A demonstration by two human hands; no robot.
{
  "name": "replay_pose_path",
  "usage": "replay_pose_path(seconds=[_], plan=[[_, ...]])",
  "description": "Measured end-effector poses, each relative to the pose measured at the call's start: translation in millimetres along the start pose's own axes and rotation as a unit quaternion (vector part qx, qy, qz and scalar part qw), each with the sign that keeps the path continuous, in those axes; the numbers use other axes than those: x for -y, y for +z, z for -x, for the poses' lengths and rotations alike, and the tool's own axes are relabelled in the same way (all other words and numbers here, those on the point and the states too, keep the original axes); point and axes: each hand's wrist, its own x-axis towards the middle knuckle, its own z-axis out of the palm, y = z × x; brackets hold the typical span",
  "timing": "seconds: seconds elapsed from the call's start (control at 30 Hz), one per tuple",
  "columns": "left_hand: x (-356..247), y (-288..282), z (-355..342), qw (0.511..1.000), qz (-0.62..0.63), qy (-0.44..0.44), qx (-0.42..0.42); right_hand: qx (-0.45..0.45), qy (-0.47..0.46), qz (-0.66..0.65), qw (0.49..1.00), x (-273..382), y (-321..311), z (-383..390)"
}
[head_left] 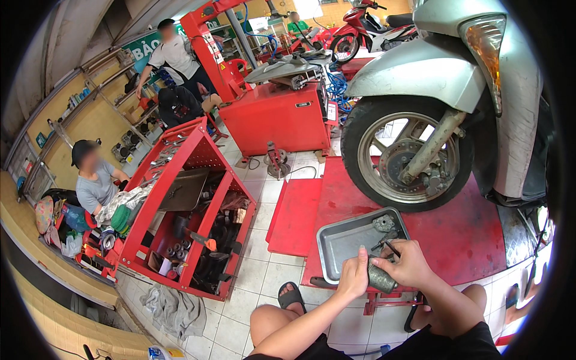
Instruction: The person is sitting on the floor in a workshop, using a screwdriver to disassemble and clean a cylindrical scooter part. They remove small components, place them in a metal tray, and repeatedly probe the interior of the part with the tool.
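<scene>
In front of me, over the near edge of a grey metal tray, my left hand and my right hand close round a grey cylindrical metal part. My left thumb points up beside it; the other left fingers are partly hidden. A short dark rod sticks out by my right fingers; I cannot tell if it is a tool or belongs to the part. Inside the tray lie a round cast metal piece and a smaller dark metal piece.
The tray rests on a red lift platform beside a silver scooter's front wheel. A red tool cart stands left, with a grey rag on the tiles. Beyond are a red machine, a red motorbike and several people.
</scene>
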Motion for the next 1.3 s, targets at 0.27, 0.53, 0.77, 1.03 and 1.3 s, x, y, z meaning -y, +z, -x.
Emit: replay_pose_path(seconds=[0.27,0.53,0.77,1.03,1.3], plan=[[5.2,1.3,-0.9,1.000,-0.003,0.011,-0.008,0.029,-0.010,0.021,0.999,0.2,-2.9,0.1],[1.1,0.8,-0.3,1.000,-0.011,0.007,-0.005,0.018,-0.027,0.016,0.999,-6.5,1.6,-0.1],[-3.4,-3.2,0.8,1.000,-0.028,0.003,-0.002,0.004,-0.055,0.023,0.998,-7.8,5.7,0.6],[0.9,1.0,-1.6,1.000,-0.026,0.013,-0.004,0.007,-0.071,0.036,0.997,-10.0,2.3,0.9],[2.6,0.5,-1.3,1.000,-0.022,0.007,0.002,0.033,-0.030,0.034,0.998,-2.5,-3.7,2.6]])
